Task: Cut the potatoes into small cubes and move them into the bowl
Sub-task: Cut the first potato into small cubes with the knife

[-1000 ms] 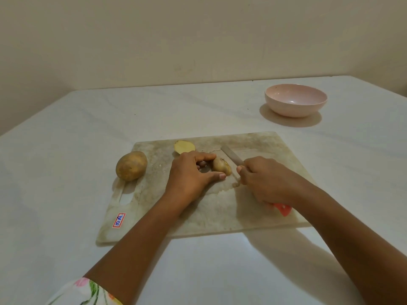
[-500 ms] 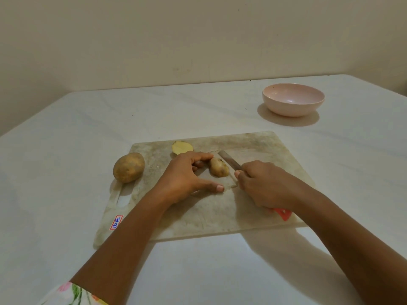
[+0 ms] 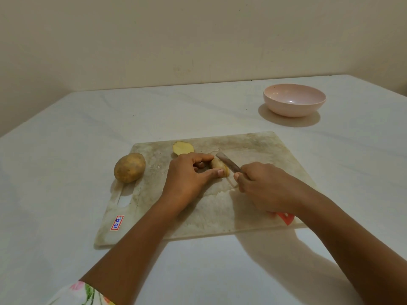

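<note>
Steadying the potato piece (image 3: 219,166) near the centre of the cutting board (image 3: 253,150), the left hand (image 3: 187,175) pinches it between curled forefinger and thumb. This grip likely keeps the rounded piece from rolling under the blade. The right hand (image 3: 264,186) is clamped around the knife (image 3: 229,165). Its blade lies against the far right side of the piece and points toward the board's far edge. A red handle end (image 3: 285,217) shows beneath the wrist.

A cut half (image 3: 183,147) lies face up at the board's far edge, clear of the cutting zone. A whole potato (image 3: 129,167) sits at the board's left edge, just beyond the handle slot. The bowl (image 3: 294,100) stands on the desk (image 3: 66,172), well beyond the board's far right corner. No cubes are visible in it, so the task appears to be at an early stage.

Compared with half a second ago, the left thumb has drawn in from the board surface to touch the piece. Blade, piece, whole potato and bowl hold the same positions.
</note>
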